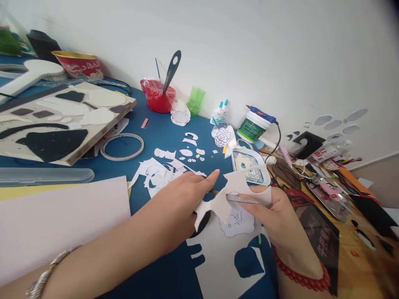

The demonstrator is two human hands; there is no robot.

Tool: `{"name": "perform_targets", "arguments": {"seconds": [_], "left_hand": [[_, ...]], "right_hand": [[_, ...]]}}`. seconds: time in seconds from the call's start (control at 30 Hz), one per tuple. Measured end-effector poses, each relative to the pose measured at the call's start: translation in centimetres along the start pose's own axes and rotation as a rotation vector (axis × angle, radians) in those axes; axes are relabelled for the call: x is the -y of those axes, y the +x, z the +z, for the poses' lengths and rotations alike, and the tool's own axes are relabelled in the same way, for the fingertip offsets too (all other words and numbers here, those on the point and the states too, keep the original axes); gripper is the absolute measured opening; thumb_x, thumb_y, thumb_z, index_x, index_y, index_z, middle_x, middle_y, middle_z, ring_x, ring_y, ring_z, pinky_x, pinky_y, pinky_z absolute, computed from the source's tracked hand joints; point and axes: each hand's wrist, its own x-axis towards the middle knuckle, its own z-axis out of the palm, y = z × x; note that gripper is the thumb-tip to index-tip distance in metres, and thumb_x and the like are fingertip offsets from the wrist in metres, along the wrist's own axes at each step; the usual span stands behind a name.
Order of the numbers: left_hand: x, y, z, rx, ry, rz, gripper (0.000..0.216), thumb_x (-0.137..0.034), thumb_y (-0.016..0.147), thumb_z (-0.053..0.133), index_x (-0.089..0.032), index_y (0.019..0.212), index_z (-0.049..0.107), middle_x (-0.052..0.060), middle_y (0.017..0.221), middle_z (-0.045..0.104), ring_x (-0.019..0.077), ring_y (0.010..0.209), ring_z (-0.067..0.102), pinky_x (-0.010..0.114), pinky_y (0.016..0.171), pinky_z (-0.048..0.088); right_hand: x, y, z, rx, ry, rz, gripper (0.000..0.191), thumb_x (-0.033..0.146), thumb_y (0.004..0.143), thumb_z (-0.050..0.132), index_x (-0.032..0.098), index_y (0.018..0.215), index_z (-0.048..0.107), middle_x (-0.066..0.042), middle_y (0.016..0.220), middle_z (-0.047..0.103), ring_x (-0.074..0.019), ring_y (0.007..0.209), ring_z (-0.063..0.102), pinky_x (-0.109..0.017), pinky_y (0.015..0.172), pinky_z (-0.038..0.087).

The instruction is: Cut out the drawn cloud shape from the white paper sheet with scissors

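Note:
My left hand (183,193) is closed on a pair of scissors, whose metal blade (243,199) points right across the paper. Part of a dark handle shows below that hand, and its index finger is stretched out. A piece of white paper (238,182) with jagged cut edges is gripped by my right hand (264,205), thumb in front near the blade tip. Below the blade hangs a rounded paper part with drawn lines (238,222). Beneath both hands lies a larger white sheet (221,265) with cut-out holes.
White paper scraps (156,174) lie left of the hands. Behind them are a tape roll (122,156), glue bottles (220,113), a red cup (160,99) and a green-labelled tub (254,124). A patterned tray (267,176) stands close to my right hand. Pale sheets (62,232) cover the left.

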Motion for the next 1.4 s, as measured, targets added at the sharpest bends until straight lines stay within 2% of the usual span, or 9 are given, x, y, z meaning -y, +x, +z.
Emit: {"name": "perform_targets", "arguments": {"seconds": [0.13, 0.3, 0.57, 0.73, 1.0, 1.2, 1.4], "left_hand": [[-0.2, 0.0, -0.3, 0.036, 0.021, -0.028, 0.087, 0.0, 0.072, 0.055, -0.025, 0.151, 0.026, 0.012, 0.132, 0.059, 0.0278, 0.117, 0.056, 0.039, 0.091, 0.053], [-0.6, 0.1, -0.6, 0.06, 0.047, -0.046, 0.086, 0.001, 0.073, 0.052, -0.021, 0.151, 0.024, 0.013, 0.139, 0.054, 0.0283, 0.124, 0.051, 0.039, 0.095, 0.052], [0.5, 0.0, 0.7, -0.061, 0.062, 0.065, 0.082, -0.004, 0.076, 0.049, -0.018, 0.152, 0.022, 0.014, 0.135, 0.057, 0.0272, 0.12, 0.052, 0.039, 0.096, 0.051], [0.6, -0.1, 0.3, -0.023, 0.071, 0.056, 0.084, -0.006, 0.075, 0.052, -0.02, 0.152, 0.022, 0.014, 0.136, 0.057, 0.0288, 0.119, 0.052, 0.04, 0.093, 0.052], [0.5, 0.1, -0.1, 0.034, 0.095, 0.031, 0.088, -0.004, 0.073, 0.053, -0.022, 0.152, 0.02, 0.014, 0.133, 0.058, 0.0275, 0.116, 0.055, 0.039, 0.089, 0.053], [1.0, 0.2, 0.5, -0.027, 0.106, 0.053, 0.09, -0.003, 0.069, 0.055, -0.025, 0.151, 0.025, 0.013, 0.13, 0.061, 0.027, 0.111, 0.059, 0.033, 0.081, 0.054], [1.2, 0.4, 0.9, -0.053, 0.079, 0.035, 0.094, -0.004, 0.067, 0.058, -0.029, 0.151, 0.023, 0.01, 0.128, 0.062, 0.0257, 0.108, 0.061, 0.031, 0.081, 0.053]], "right_hand": [[-0.6, 0.3, -0.3, 0.029, -0.014, -0.051, 0.011, 0.032, 0.081, 0.075, 0.024, 0.088, 0.079, -0.002, 0.069, 0.067, -0.0112, 0.057, 0.053, -0.018, 0.049, 0.039], [-1.7, 1.1, -0.9, 0.066, -0.044, -0.066, 0.017, 0.038, 0.081, 0.076, 0.024, 0.09, 0.079, -0.002, 0.066, 0.065, -0.0121, 0.056, 0.052, -0.019, 0.047, 0.039], [-1.5, 0.9, -0.3, -0.021, -0.101, -0.056, 0.018, 0.037, 0.078, 0.077, 0.02, 0.084, 0.078, -0.004, 0.068, 0.065, -0.0141, 0.056, 0.053, -0.022, 0.046, 0.04], [-1.8, 1.2, -0.5, 0.039, -0.115, -0.051, 0.018, 0.037, 0.08, 0.076, 0.02, 0.082, 0.077, -0.003, 0.062, 0.061, -0.0149, 0.059, 0.053, -0.022, 0.048, 0.041], [-1.9, 1.2, -0.8, 0.051, -0.107, -0.052, 0.019, 0.037, 0.08, 0.076, 0.019, 0.086, 0.077, -0.005, 0.071, 0.066, -0.0165, 0.062, 0.057, -0.023, 0.05, 0.043], [-1.1, 0.5, 0.1, -0.058, -0.086, -0.053, 0.015, 0.031, 0.079, 0.076, 0.019, 0.087, 0.078, -0.004, 0.077, 0.069, -0.0175, 0.063, 0.059, -0.025, 0.052, 0.043], [-1.0, 0.2, 0.2, -0.1, -0.104, -0.056, 0.012, 0.031, 0.077, 0.076, 0.019, 0.081, 0.077, -0.003, 0.07, 0.067, -0.0154, 0.058, 0.056, -0.024, 0.049, 0.041]]}}
